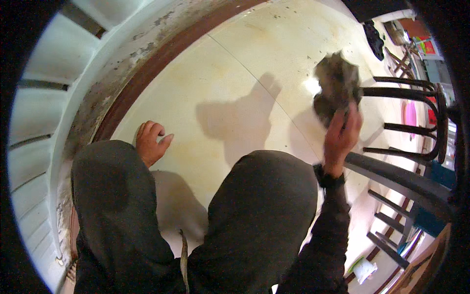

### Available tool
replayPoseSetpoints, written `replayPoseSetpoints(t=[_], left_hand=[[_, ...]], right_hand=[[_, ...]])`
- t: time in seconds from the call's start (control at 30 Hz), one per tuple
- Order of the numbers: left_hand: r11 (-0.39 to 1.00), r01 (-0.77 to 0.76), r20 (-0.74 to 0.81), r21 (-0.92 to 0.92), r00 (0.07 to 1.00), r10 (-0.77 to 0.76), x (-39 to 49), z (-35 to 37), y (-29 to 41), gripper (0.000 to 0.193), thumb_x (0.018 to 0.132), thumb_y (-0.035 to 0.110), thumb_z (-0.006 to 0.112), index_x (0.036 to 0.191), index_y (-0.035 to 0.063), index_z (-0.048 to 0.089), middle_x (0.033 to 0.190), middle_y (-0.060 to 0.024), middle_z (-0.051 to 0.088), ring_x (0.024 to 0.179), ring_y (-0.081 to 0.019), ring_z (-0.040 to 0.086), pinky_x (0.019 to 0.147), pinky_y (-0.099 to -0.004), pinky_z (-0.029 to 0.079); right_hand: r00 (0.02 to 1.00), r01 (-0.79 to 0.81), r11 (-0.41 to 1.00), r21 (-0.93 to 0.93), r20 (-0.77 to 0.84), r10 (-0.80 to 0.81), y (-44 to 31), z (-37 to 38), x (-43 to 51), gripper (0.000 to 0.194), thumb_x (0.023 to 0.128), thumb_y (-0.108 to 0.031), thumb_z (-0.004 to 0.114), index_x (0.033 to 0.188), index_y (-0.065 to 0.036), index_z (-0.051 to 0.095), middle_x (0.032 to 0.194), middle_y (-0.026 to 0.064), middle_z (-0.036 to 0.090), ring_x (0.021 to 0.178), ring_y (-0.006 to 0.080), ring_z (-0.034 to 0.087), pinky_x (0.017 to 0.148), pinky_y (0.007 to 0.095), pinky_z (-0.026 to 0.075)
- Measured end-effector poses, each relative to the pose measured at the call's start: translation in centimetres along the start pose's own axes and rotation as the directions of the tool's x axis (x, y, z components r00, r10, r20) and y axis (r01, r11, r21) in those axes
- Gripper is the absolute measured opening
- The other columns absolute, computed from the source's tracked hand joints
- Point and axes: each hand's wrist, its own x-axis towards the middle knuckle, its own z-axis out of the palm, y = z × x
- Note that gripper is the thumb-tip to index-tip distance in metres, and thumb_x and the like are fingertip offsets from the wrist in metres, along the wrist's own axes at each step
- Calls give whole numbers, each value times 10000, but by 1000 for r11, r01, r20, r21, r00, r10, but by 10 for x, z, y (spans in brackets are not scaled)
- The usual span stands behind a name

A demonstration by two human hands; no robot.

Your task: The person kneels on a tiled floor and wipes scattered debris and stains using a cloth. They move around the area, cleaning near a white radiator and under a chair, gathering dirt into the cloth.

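My right hand [342, 137] grips a crumpled, dark grey-brown cloth [337, 82] by its lower end, with the arm stretched out to the right over the pale tiled floor [220, 73]. The cloth is blurred, and whether it touches the floor cannot be told. My left hand [153, 141] is beside my left knee, its fingers loosely curled and the thumb apart, holding nothing. Between my bent knees a thin strip or cord [184, 257] hangs down. Small dark specks lie on the floor around the cloth, and shadows fall across the tiles.
A brown skirting strip [147, 70] and a stained, peeling wall base run along the left, beside a whitish slatted panel [47, 110]. At the right stand dark stool or chair legs [407, 92] and a grey beam-like furniture part [396, 180]. A white-and-green tub [362, 270] is at the lower right.
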Motion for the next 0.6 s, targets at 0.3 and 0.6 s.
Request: replayPoseSetpoints(t=[0.3,0.6], left_hand=[[1000,-11,56,22,998,10,-3,2,-3,280,831,222,760,863,78,522,883,-92,484,823,-290,477,752,-439,395],[1000,-14,52,-4,999,14,-2,-5,-2,276,858,237,745,880,84,516,895,-93,484,845,-294,487,764,-447,396]], right_hand=[[865,-148,982,-114,466,184,19,-7,-214,542,874,-102,632,1394,-17,505,1351,289,545,1202,451,552,998,472,451],[902,-397,895,-202,94,422,146,58,-19,470,985,-202,483,1414,-9,482,1315,251,584,1152,456,572,1004,495,461]])
